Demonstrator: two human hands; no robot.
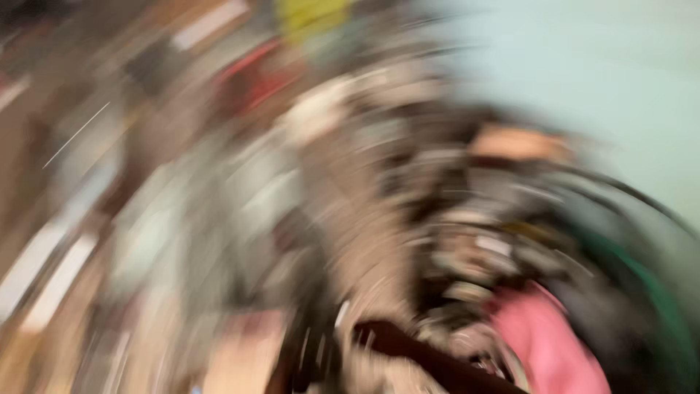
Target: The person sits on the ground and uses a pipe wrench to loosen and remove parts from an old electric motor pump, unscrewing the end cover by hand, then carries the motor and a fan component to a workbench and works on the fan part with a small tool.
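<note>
Head view is smeared by heavy motion blur, so almost nothing resolves into a definite obj. No hand can be picked out anywhere in the pic: neither left nor right shows as a recognisable shape, so whether either is wide, narrow or holding sth can't be told. With no hand visible, which one is nearer to anything, and which way anything lies from it, can't be judged either.

What does read, as colour patches only:
- pink patch point(550, 343), bottom right, maybe cloth or plastic; kind unclear.
- dark brown band point(430, 361) running diagonally from bottom centre down toward the right, just left of the pink patch; its long axis slants low-right. Could be a strap or a handle, can't say.
- green curved streak point(649, 292) at the far right edge, arcing beside a dark curved line.
- pale blue-green surface point(583, 66) filling the upper right, plain, looks like a wall.
- yellow patch point(310, 14) at top centre and a red patch point(251, 80) below-left of it, among grey and brown clutter.

Centre is a jumble of grey, black and tan smears; items touching or apart can't be told.
</note>
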